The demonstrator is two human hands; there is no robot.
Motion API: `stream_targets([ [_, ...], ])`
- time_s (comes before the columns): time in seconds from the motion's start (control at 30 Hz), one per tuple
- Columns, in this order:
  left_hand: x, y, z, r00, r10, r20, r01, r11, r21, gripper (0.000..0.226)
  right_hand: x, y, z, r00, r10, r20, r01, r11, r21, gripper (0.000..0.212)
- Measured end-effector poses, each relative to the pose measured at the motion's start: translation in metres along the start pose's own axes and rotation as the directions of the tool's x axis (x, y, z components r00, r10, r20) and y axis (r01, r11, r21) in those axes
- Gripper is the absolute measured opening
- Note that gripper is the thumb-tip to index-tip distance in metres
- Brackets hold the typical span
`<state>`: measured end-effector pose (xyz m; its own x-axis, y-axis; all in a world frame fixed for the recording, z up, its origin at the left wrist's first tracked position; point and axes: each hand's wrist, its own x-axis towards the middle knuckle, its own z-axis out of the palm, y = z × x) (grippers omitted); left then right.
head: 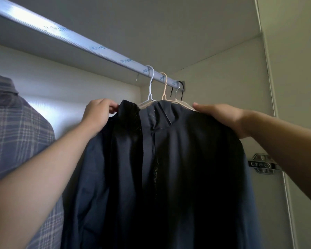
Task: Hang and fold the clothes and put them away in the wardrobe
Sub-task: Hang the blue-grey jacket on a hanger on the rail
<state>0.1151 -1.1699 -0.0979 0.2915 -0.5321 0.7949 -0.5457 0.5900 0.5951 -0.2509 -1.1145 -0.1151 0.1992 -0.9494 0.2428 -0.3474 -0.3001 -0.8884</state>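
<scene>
Navy jacket, blue plaid shirt, silver rail.

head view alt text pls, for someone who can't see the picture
A dark blue jacket hangs on hangers from a silver wardrobe rail; the left hand pinches its collar edge and the right hand lies over the other shoulder, fingers hidden. A plaid shirt hangs at the left.

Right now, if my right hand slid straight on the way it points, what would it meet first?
Likely the pale hangers above the dark jacket, just past your right hand; depth is unclear.
</scene>
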Motion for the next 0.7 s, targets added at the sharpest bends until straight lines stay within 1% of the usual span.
stream_targets([
  [0.03,0.0,0.004,0.008,1.0,-0.001,-0.003,0.001,0.997,-0.079,0.03,0.003,0.003,0.001,1.0,-0.014,0.026,0.014,1.0,0.013,0.059],
  [0.07,-0.001,0.006,0.015,1.0,0.003,-0.016,-0.005,0.993,-0.117,0.036,0.006,0.006,0.003,0.998,-0.039,0.04,0.038,0.999,0.026,0.056],
  [0.1,-0.002,0.005,0.02,0.999,0.015,-0.034,-0.018,0.994,-0.106,0.043,0.009,0.009,0.005,0.997,-0.068,0.041,0.066,0.997,0.042,0.053],
  [0.17,-0.005,0.0,0.028,0.995,0.048,-0.088,-0.049,0.999,-0.014,0.057,0.014,0.015,0.01,0.992,-0.118,0.047,0.113,0.988,0.101,0.046],
  [0.2,-0.006,-0.002,0.03,0.994,0.055,-0.096,-0.054,0.998,0.015,0.064,0.016,0.018,0.013,0.989,-0.137,0.056,0.128,0.983,0.132,0.043],
  [0.27,-0.01,0.003,0.034,0.997,0.047,-0.066,-0.045,0.999,0.025,0.072,0.018,0.02,0.018,0.981,-0.17,0.091,0.153,0.973,0.17,0.037],
  [0.33,-0.015,0.012,0.038,0.998,0.007,-0.065,-0.007,1.0,-0.01,0.071,0.019,0.021,0.021,0.968,-0.21,0.135,0.186,0.968,0.166,0.034],
  [0.37,-0.017,0.016,0.04,0.996,-0.018,-0.089,0.016,0.999,-0.03,0.066,0.02,0.02,0.022,0.961,-0.23,0.153,0.206,0.965,0.16,0.034],
  [0.43,-0.022,0.021,0.05,0.99,-0.067,-0.126,0.063,0.997,-0.038,0.047,0.018,0.019,0.019,0.943,-0.273,0.192,0.247,0.957,0.151,0.035],
  [0.5,-0.027,0.026,0.057,0.976,-0.164,-0.146,0.159,0.986,-0.042,0.033,0.014,0.017,0.01,0.925,-0.344,0.165,0.339,0.939,0.057,0.04],
  [0.57,-0.029,0.035,0.057,0.95,-0.269,-0.159,0.268,0.963,-0.027,0.032,0.013,0.013,0.0,0.921,-0.362,0.146,0.376,0.923,-0.086,0.036],
  [0.63,-0.03,0.048,0.055,0.922,-0.356,-0.152,0.354,0.934,-0.039,0.04,0.012,0.007,-0.01,0.942,-0.283,0.182,0.316,0.929,-0.194,0.036],
  [0.7,-0.027,0.062,0.056,0.889,-0.431,-0.151,0.428,0.902,-0.055,0.044,0.009,0.002,-0.02,0.968,-0.175,0.18,0.214,0.949,-0.232,0.036],
])
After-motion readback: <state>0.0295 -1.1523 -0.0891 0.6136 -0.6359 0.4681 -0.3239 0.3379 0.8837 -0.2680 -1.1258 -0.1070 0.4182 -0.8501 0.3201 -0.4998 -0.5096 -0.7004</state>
